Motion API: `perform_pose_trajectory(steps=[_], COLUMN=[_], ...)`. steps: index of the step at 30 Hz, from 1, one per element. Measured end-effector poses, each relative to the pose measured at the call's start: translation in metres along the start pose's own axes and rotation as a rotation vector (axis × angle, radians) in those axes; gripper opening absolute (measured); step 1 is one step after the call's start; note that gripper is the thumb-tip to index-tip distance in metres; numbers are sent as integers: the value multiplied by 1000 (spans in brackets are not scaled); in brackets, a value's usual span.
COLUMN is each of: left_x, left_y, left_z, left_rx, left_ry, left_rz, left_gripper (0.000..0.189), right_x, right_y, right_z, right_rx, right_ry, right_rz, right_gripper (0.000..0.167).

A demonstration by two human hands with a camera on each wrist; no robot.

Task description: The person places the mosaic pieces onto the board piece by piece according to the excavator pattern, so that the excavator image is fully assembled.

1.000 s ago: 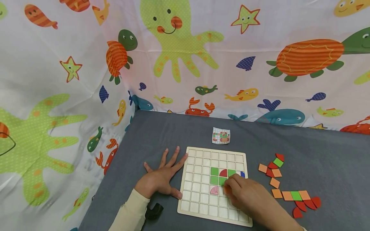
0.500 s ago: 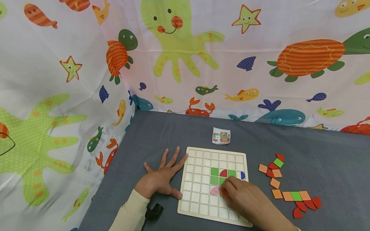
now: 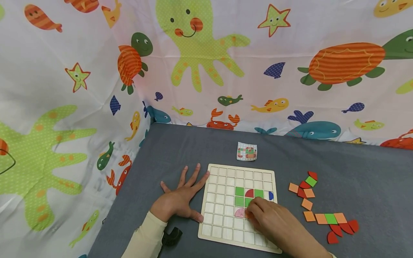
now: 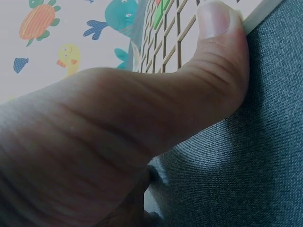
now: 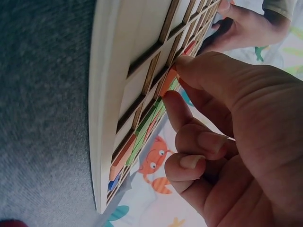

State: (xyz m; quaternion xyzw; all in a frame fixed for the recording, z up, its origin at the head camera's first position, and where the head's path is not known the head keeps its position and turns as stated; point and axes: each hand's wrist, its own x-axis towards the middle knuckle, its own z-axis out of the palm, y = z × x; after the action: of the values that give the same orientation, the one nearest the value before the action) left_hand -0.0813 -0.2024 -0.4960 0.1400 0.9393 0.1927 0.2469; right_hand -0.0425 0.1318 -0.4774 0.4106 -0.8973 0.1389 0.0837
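left hand (image 3: 179, 201): fingers spread wide, touching left edge of pale wooden grid board (image 3: 222, 197) | right hand (image 3: 272, 219): pinches flat orange tile (image 5: 168, 82) nearer right edge

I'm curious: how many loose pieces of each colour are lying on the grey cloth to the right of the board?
Red quarter-circle pieces: 7
Orange square pieces: 6
Green square pieces: 2
Total: 15
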Motion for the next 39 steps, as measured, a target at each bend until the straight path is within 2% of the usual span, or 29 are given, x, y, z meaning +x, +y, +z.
perform_pose_trajectory(steps=[7,15,21,26,34,39], left_x=[1,-4,-1,0,1,-4], left_y=[-4,3,2,1,-2,6], left_z=[3,-4,-3,-1,1,-6], left_rx=[-8,2,-10,-3,-6,-2], left_ry=[8,-6,-9,-12,5,-16], left_rz=[8,2,-3,-13,9,-9], left_gripper=[146,144,145,145,145,143], right_x=[0,-1,0,0,1,1], right_y=[-1,-1,-1,-1,-2,-3], right_z=[-1,-3,-4,-4,-5,-6], right_rx=[4,3,9,11,9,2], right_ry=[-19,-36,-69,-62,-88,-98], right_rz=[13,19,33,31,45,47], right_gripper=[24,23,20,20,21,22])
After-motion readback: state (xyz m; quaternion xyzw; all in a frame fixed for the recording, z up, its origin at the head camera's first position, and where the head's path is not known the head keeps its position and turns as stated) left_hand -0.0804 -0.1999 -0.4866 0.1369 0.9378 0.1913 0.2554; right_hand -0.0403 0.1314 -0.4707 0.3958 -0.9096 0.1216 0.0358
